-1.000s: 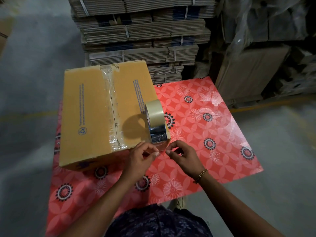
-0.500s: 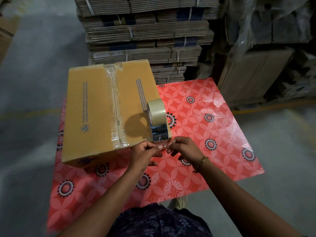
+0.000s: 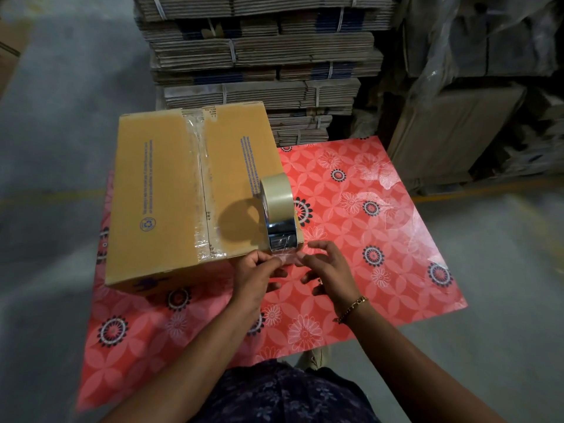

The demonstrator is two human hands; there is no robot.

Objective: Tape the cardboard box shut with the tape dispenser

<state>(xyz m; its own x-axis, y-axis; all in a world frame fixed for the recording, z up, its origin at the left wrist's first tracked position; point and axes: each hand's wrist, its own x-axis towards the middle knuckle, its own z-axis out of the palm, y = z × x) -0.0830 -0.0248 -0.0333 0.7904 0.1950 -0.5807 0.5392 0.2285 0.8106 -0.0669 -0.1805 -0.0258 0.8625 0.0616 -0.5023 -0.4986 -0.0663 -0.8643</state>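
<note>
Two hands: both at the near right corner of the cardboard box (image 3: 171,193), working the free end of tape.
Left hand (image 3: 254,274): thumb and forefinger pinched on the clear tape end (image 3: 285,258), other fingers curled under.
Right hand (image 3: 328,270): fingers loosely spread; thumb and forefinger tips meet the same tape end from the right, cannot tell if they grip it firmly. Gold bracelet (image 3: 352,308) on that wrist.
Tape dispenser (image 3: 279,216): stands upright on the box top at its near right edge, beige roll up top, shiny metal part below, just beyond the fingertips.
Box: closed, flaps meet at the centre seam, clear tape strip (image 3: 201,190) runs along that seam from the far edge to the near edge and folds over the near side.
Box position: on the left part of a red floral sheet (image 3: 351,209), which lies on a grey floor.
Background: strapped stacks of flat cardboard (image 3: 259,56) behind the box, plastic-wrapped cartons to the right.
</note>
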